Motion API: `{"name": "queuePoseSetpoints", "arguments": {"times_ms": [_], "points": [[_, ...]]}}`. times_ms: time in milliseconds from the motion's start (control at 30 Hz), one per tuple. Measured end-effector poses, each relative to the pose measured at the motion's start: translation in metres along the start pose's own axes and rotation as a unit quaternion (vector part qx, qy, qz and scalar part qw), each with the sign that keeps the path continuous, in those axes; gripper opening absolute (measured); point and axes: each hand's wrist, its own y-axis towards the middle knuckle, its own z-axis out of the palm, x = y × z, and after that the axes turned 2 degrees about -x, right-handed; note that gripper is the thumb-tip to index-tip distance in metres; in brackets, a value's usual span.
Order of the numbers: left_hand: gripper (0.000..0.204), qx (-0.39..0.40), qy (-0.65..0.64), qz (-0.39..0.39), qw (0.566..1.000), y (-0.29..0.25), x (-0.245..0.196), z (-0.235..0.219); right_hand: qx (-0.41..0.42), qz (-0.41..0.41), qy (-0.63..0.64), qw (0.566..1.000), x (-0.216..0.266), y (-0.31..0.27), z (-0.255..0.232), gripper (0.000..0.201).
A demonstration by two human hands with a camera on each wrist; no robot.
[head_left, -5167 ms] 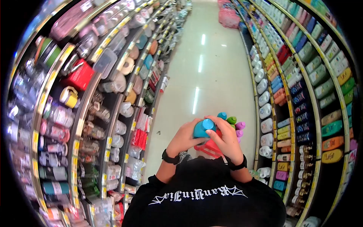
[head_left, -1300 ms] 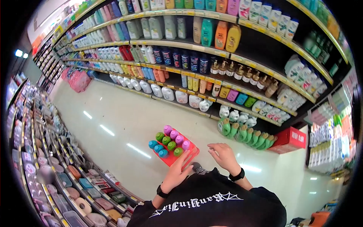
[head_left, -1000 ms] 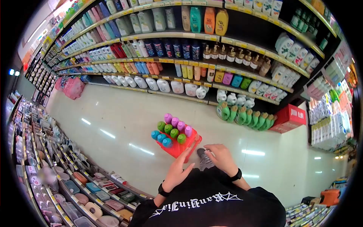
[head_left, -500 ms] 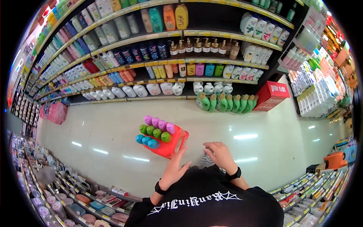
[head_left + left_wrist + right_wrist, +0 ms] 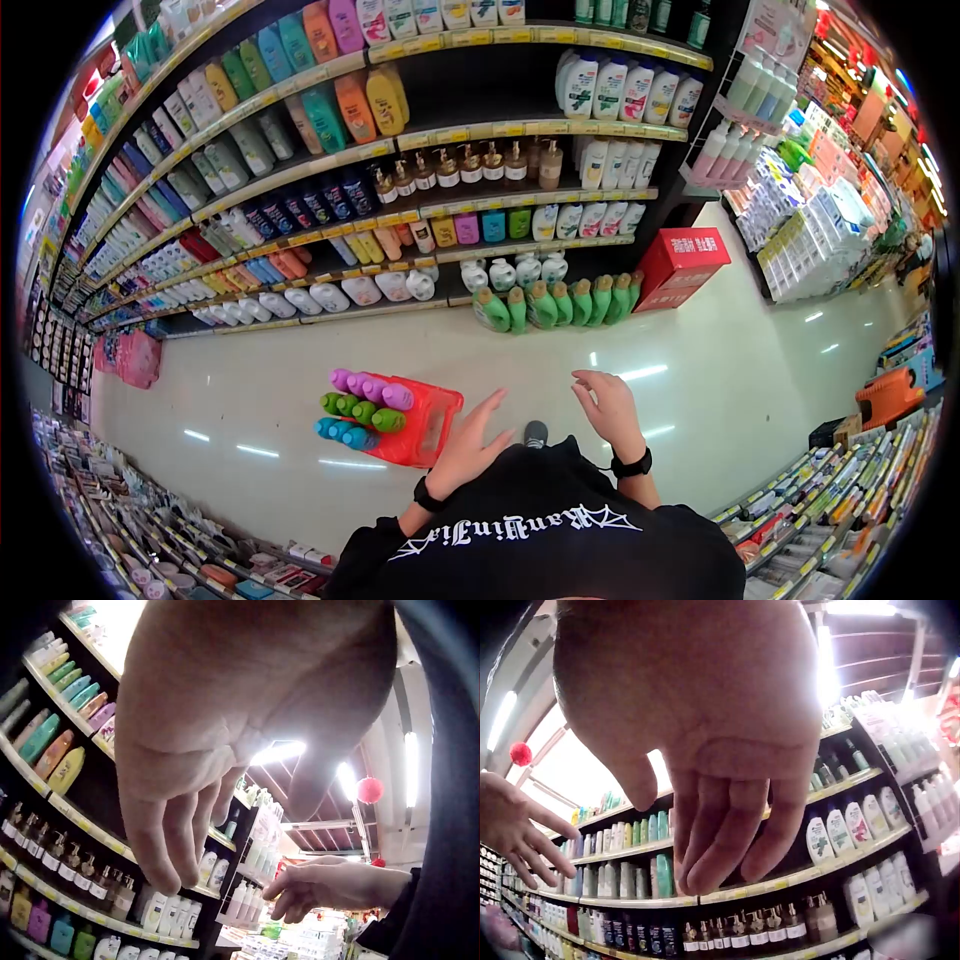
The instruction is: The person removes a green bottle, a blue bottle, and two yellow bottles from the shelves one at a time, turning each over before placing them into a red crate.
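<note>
In the head view my left hand [image 5: 466, 446] is held in the air with its fingers extended, holding nothing. It overlaps the near right side of a red plastic stool-like stand [image 5: 425, 405]. Rows of purple bottles [image 5: 370, 387], green bottles [image 5: 362, 411] and blue bottles [image 5: 345, 432] stand on that stand. To the right, my right hand [image 5: 610, 408] hovers over the floor with relaxed fingers and nothing in it. The left wrist view shows the left palm [image 5: 225, 712] with loosely bent fingers. In the right wrist view the right hand's fingers [image 5: 727, 832] hang in front of the shelves.
A long shelf unit [image 5: 440, 130] filled with shampoo and body-wash bottles runs along the far side. Green jugs [image 5: 560, 305] stand on the floor before it, beside a red box [image 5: 683, 268]. Packed low shelves [image 5: 840, 500] line the near side. A shoe [image 5: 536, 433] shows below the hands.
Earlier, both hands held a blue-capped bottle; now both are empty. The head view has swung right, so the red stand and its bottles appear farther left. The hands stay raised and apart.
</note>
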Motion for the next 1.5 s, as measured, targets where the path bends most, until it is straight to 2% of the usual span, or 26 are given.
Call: {"name": "queuePoseSetpoints", "arguments": {"times_ms": [167,267,400,500,767,900,1133,1333,1500], "points": [[0.067,-0.006,-0.01,0.009,1.0,0.053,-0.017,0.032,-0.012,-0.014,-0.004,1.0,-0.036,0.027,-0.037,0.02],[0.069,-0.001,-0.006,0.012,1.0,0.082,-0.021,0.049,0.007,0.011,-0.028,1.0,-0.059,0.042,-0.052,0.02],[0.07,0.016,-0.012,0.0,1.0,0.107,-0.022,0.052,0.006,0.005,-0.013,1.0,-0.075,0.054,-0.046,0.021],[0.071,-0.007,-0.031,-0.004,0.999,0.124,-0.01,0.051,0.03,0.004,0.01,0.999,-0.079,0.07,-0.037,0.02],[0.074,-0.048,-0.092,-0.01,0.995,0.188,0.019,0.019,0.036,-0.03,-0.002,0.999,-0.084,0.144,-0.01,0.021],[0.075,-0.066,-0.107,0.018,0.992,0.225,0.028,-0.015,0.037,-0.032,-0.003,0.999,-0.078,0.194,0.003,0.02],[0.074,-0.106,-0.114,0.016,0.988,0.266,0.04,-0.064,0.016,-0.061,0.0,0.998,-0.067,0.261,0.039,0.02],[0.073,-0.106,-0.119,-0.01,0.987,0.295,0.057,-0.082,0.059,-0.039,0.04,0.997,-0.065,0.298,0.069,0.021],[0.073,-0.142,-0.133,-0.027,0.981,0.32,0.073,-0.093,0.085,-0.082,0.036,0.992,-0.069,0.345,0.09,0.021]]}}
